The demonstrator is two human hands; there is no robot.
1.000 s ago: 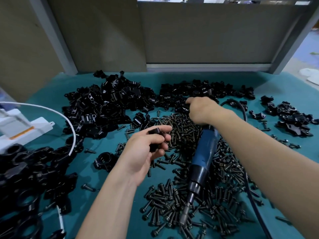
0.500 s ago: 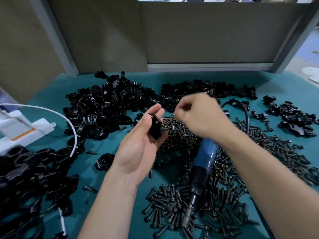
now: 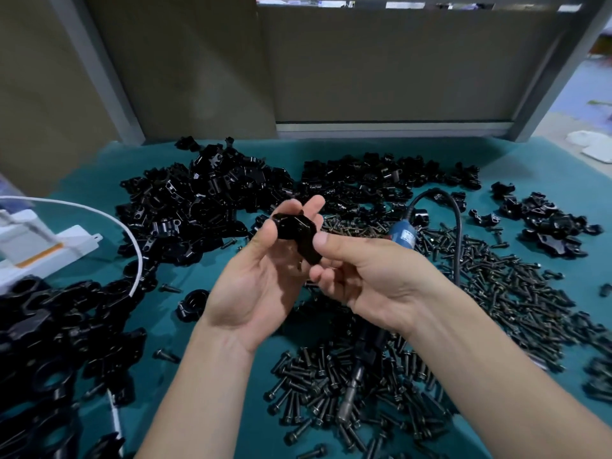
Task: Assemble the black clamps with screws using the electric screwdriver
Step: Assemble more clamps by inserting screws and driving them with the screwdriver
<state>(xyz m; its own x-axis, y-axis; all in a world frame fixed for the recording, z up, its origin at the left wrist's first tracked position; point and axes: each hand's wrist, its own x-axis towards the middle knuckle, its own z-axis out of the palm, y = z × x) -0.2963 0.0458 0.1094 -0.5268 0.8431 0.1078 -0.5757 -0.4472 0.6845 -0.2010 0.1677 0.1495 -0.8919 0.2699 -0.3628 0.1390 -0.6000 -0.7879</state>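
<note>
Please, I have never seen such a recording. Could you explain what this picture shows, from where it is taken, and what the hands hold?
No machine here: a person works with bare hands. The camera sits on the person's head and looks forward and down. The left hand and the right hand together hold one black clamp above a teal table. On the table lie heaps of clamps, many loose screws and, among them, the blue electric screwdriver, which no hand touches. At the left stands a white device with a white cable. Whether a screw already sits in the held clamp, I cannot tell.
</note>
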